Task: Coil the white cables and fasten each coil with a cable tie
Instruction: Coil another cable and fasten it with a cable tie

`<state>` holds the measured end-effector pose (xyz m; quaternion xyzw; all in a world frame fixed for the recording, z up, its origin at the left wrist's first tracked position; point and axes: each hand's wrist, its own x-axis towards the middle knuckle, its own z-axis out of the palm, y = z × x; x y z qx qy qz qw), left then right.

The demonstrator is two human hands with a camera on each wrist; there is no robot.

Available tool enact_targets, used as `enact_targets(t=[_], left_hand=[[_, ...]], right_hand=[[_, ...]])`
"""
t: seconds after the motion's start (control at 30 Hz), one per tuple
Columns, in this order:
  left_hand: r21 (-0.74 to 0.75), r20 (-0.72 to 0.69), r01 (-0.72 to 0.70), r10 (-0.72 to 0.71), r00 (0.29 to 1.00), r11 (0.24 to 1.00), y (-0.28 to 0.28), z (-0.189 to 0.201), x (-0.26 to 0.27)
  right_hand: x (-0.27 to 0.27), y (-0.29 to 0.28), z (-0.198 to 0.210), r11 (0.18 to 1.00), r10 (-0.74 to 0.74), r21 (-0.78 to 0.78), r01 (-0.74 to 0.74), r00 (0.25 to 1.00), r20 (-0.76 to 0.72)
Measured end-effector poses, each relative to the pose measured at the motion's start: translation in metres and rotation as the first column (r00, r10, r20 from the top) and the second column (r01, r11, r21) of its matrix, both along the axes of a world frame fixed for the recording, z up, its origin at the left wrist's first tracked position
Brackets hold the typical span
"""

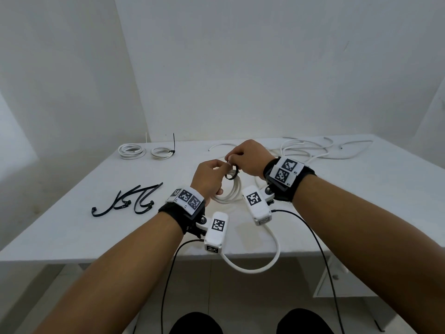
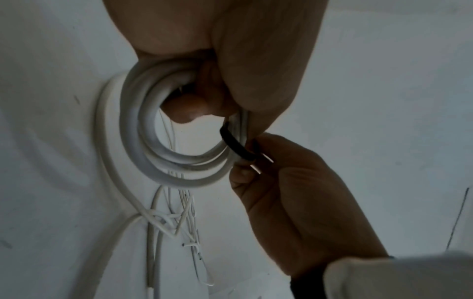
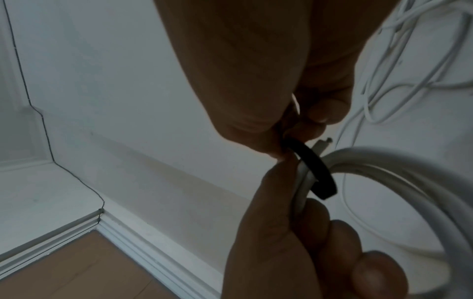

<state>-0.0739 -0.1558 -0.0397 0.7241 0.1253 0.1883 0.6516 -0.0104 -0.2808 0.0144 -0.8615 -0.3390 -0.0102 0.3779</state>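
A coil of white cable (image 1: 228, 192) is held just above the white table (image 1: 72, 227), near its middle. My left hand (image 1: 222, 168) grips one side of the coil (image 2: 143, 141), fingers curled round the strands. A black cable tie (image 1: 232, 174) loops round the bundle at that spot. My right hand (image 1: 231, 160) pinches the tie's end between thumb and fingertip. In the right wrist view the black tie (image 3: 316, 170) arcs over the strands beside the coil (image 3: 409, 178). The tie's head is hidden by fingers.
Two tied coils (image 1: 132, 151) (image 1: 161, 153) lie at the back left. Several spare black ties (image 1: 130, 201) lie at the front left. Loose white cables (image 1: 313, 148) sprawl at the back right. A thick white cord (image 1: 255, 266) hangs over the front edge.
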Motion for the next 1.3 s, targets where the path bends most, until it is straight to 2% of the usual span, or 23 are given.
enact_targets(t=[0.17,0.3,0.4,0.53,0.67,0.9,1.07,1.3], left_hand=[[-0.019,-0.023,-0.030,0.029,0.999,0.999,-0.002,-0.005,0.004],[-0.067,-0.041,-0.069,0.066,0.997,0.995,0.003,-0.006,0.005],[-0.105,-0.053,-0.070,0.064,0.997,0.992,0.006,-0.005,0.006],[-0.104,-0.064,-0.058,0.052,0.997,0.993,0.006,-0.004,0.004],[-0.090,-0.061,-0.066,0.061,0.996,0.994,0.009,-0.003,0.002],[0.011,-0.041,-0.087,0.087,0.995,0.996,0.006,0.001,-0.004],[0.175,-0.038,-0.101,0.109,0.993,0.979,0.006,0.006,-0.005],[0.223,-0.030,-0.106,0.115,0.993,0.969,0.007,0.007,-0.003]], right_hand=[[0.001,-0.006,0.003,0.993,0.060,-0.106,-0.057,0.998,0.026],[0.001,-0.006,-0.004,0.996,0.058,0.067,-0.052,0.993,-0.098],[-0.001,-0.005,-0.007,0.980,0.028,0.201,-0.008,0.995,-0.098],[-0.003,-0.004,-0.007,0.985,-0.014,0.174,0.014,1.000,-0.005],[-0.005,-0.003,-0.006,0.989,0.001,0.148,0.003,1.000,-0.024],[-0.005,-0.003,-0.006,0.996,-0.021,0.085,0.022,1.000,-0.009],[-0.006,-0.006,-0.004,0.991,-0.046,0.126,0.047,0.999,-0.006],[-0.007,-0.003,-0.003,0.988,-0.058,0.144,0.054,0.998,0.021]])
